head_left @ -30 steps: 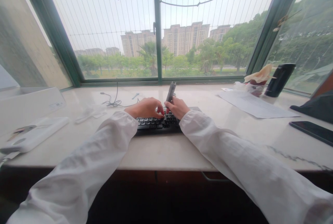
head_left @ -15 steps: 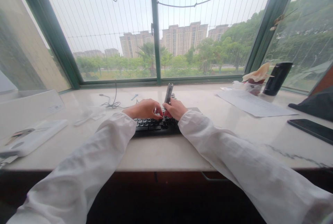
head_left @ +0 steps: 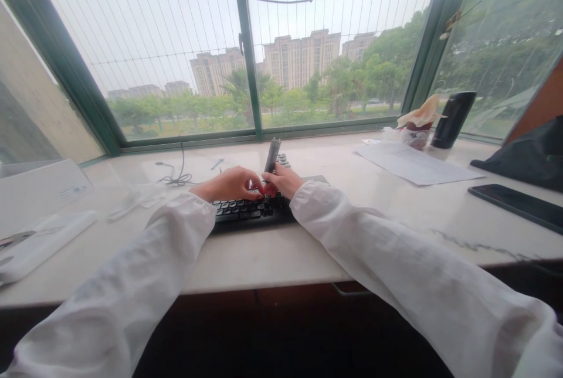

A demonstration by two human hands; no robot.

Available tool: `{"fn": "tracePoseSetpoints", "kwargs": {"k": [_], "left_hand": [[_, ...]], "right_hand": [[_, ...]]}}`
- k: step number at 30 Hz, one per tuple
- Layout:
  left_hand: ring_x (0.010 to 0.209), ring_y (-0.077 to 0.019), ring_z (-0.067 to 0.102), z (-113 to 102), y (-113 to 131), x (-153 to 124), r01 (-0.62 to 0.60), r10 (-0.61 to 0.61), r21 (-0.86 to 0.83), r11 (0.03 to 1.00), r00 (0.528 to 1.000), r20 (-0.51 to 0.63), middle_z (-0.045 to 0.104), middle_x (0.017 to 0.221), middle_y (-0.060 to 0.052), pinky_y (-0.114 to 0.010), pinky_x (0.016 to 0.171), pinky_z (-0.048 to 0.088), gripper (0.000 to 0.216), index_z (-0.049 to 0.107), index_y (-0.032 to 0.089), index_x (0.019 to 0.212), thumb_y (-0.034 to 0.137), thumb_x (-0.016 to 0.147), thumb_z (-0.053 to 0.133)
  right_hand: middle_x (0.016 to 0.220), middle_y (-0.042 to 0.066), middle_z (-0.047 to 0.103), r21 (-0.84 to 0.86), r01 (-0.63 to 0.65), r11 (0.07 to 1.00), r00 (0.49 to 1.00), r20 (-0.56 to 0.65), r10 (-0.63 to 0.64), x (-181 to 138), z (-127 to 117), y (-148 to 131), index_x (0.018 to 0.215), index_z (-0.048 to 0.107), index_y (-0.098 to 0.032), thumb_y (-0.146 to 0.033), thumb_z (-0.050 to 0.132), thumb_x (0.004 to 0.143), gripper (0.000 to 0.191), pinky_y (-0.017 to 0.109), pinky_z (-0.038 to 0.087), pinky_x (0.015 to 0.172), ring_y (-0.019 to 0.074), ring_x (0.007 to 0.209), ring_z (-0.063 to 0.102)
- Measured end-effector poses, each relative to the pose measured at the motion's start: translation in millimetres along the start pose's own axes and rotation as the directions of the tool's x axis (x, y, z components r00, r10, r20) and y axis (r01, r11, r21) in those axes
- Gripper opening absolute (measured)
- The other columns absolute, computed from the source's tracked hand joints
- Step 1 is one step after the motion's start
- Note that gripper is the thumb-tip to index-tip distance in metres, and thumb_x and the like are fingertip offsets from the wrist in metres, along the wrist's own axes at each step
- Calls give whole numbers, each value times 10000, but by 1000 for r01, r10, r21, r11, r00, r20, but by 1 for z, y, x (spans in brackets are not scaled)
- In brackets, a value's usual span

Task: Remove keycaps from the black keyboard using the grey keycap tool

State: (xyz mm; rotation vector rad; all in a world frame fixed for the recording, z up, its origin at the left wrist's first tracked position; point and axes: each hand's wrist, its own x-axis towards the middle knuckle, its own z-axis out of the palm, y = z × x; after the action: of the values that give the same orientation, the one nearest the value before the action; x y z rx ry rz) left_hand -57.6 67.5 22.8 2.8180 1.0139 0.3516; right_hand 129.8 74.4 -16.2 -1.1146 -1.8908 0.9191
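A black keyboard (head_left: pixel 248 214) lies on the pale tabletop, and both hands are over its upper middle part. My right hand (head_left: pixel 284 180) is closed around a dark grey, bar-shaped tool (head_left: pixel 272 155), whose upper end sticks up and leans slightly right. The tool's lower end is hidden by fingers, so its exact kind does not show. My left hand (head_left: pixel 237 183) is closed in a pinch close to the right fingertips, just above the keys. Whatever sits in that pinch, if anything, is too small to make out.
Behind the keyboard lies a thin cable (head_left: pixel 176 179). At left are a white box (head_left: pixel 44 190) and a flat white case (head_left: pixel 53 243). Paper sheets (head_left: pixel 416 162), a black tumbler (head_left: pixel 454 120), a phone (head_left: pixel 519 205) and dark cloth (head_left: pixel 528 158) are at right. A window stands behind.
The whole view has shifted and tilted a little, so things appear further left. Both hands keep nearly the same pose over the keyboard, the tool still in my right hand.
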Motion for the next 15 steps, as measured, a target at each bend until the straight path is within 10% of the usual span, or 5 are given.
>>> {"fn": "tracePoseSetpoints", "kwargs": {"k": [15], "left_hand": [[900, -182, 583, -8, 4, -2, 131, -71, -298, 946, 977, 203, 661, 1100, -37, -229, 754, 449, 407, 639, 182, 1128, 464, 858, 523]], "right_hand": [[673, -13, 681, -138, 195, 971, 981, 34, -192, -9, -2, -12, 979, 553, -214, -360, 514, 901, 169, 217, 471, 548, 117, 529, 615]]}}
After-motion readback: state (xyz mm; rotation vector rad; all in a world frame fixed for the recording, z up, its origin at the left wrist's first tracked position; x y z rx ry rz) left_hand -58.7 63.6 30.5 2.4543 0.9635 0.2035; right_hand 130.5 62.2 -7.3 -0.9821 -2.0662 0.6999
